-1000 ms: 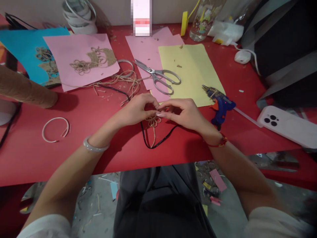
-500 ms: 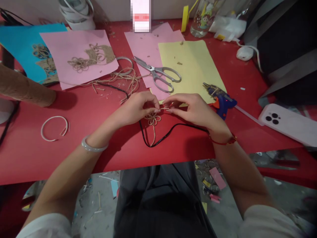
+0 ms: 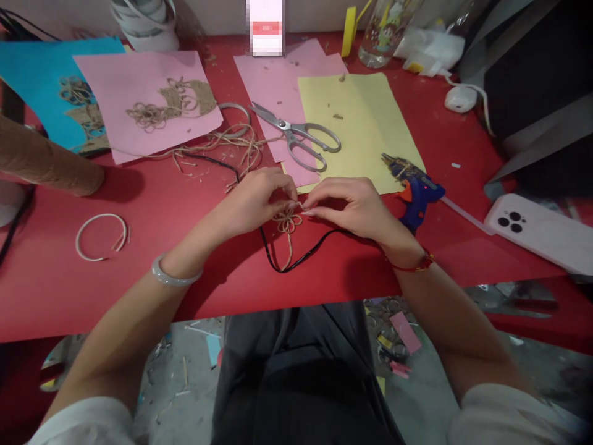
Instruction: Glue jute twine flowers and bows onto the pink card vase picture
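Both hands meet over the red table (image 3: 222,272), their fingertips almost touching. My left hand (image 3: 266,194) pinches a piece of thin jute twine beside a small looped twine flower (image 3: 288,221). My right hand (image 3: 349,204) is closed in a pinch on the same twine, just right of the left fingertips. From the flower a twine end hangs down toward a black cord (image 3: 303,259) that curves below the hands. The fingers hide part of the flower's top loops.
Scissors (image 3: 296,131) lie spread on pink and yellow paper (image 3: 361,130) beyond the hands. A blue glue gun (image 3: 419,198) and a phone (image 3: 537,232) lie at the right. At left are a white ring (image 3: 79,241), a brown roll (image 3: 50,161) and pink paper (image 3: 139,74) with twine shapes.
My right hand has moved left, closing the gap to my left fingertips, so less twine shows between them. My left hand stays nearly in place.
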### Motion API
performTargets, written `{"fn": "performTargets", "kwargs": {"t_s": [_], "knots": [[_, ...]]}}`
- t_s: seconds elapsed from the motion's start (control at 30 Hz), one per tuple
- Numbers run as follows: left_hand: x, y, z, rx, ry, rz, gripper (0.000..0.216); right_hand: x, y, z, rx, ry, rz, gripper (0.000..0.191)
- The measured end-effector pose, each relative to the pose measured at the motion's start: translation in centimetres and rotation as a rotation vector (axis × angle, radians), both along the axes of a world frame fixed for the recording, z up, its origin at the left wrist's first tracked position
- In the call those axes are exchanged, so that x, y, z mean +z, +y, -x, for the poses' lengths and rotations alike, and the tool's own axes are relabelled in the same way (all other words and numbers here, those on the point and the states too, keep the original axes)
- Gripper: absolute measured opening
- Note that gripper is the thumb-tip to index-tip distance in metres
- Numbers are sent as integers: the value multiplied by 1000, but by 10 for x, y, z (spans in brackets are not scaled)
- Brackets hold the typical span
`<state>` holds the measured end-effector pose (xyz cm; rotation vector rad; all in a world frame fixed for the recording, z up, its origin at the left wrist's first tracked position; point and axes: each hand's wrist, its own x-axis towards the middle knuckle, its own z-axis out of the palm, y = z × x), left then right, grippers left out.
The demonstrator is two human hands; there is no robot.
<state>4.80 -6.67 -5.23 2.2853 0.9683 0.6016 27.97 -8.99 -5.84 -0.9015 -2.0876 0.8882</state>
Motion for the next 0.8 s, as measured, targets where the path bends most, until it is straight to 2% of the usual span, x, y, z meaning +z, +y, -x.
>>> {"fn": "performTargets", "kwargs": {"t_s": [0.17,0.3,0.43,0.6,0.8], "knots": [[2,-1,2,-5,-1,-3,10,-4,-1,2,39,-37,-102,8],[12,-7,7,14,-36,49,13,-5,-4,4,47,-70,-141,8],[20,-18,5,54,-14,15,21,-7,-6,6,41,-73,-163,7],[16,-26,-4,54,11,-58,31,-6,-7,8,38,-88,-188,10],[11,-25,-2,52,-35,-12,21,-5,-7,7,36,-85,-197,12]]}}
